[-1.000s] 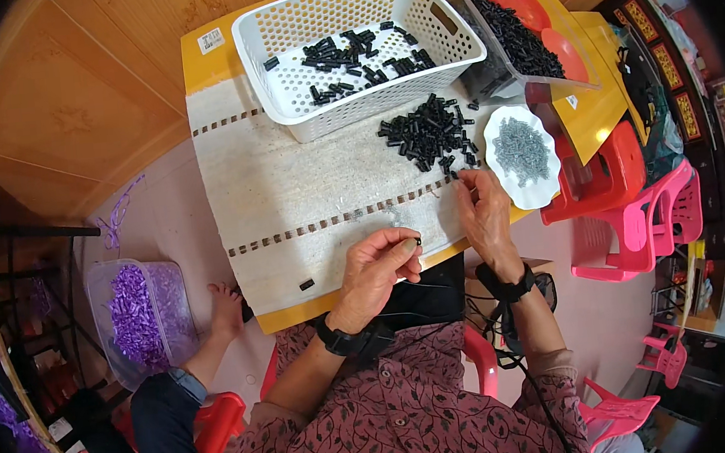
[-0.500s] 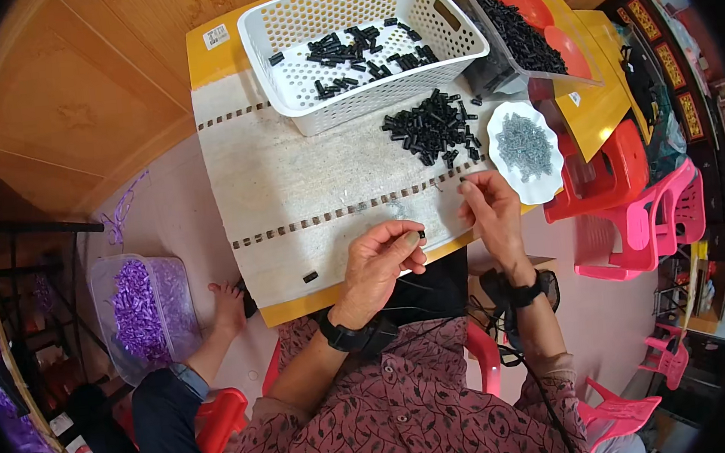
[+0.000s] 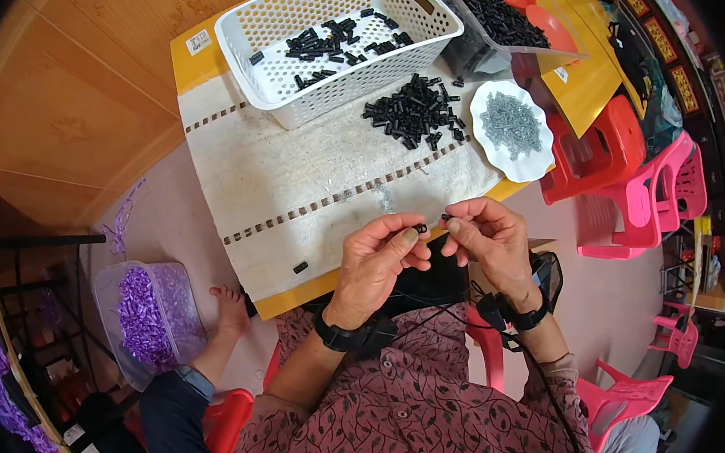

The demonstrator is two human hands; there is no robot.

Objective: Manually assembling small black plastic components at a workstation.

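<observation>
Pinched between the thumb and fingers of my left hand (image 3: 382, 255) is a small black cylindrical piece (image 3: 420, 229). Close by on its right, my right hand (image 3: 491, 237) pinches another tiny dark piece (image 3: 446, 216); most of it is hidden by the fingertips. Both hands hover over the near table edge, fingertips a short gap apart. Beyond them a pile of black cylindrical pieces (image 3: 414, 111) lies on the cloth. To its right sits a white scalloped dish (image 3: 527, 165) of small clear pieces (image 3: 511, 123). One lone black piece (image 3: 300, 267) rests left of my left hand.
A white perforated basket (image 3: 359, 84) with more black pieces stands at the back, beside a clear bin (image 3: 494, 8) full of them. Red stools (image 3: 606, 149) and pink chairs (image 3: 653, 201) are on the right. At left, another person's leg (image 3: 176, 415) is near a tub of purple pieces (image 3: 151, 318).
My right hand has come down and left from near the pile, bringing its fingertips close to those of my left hand. The left hand still holds its black piece. The view has shifted slightly.
</observation>
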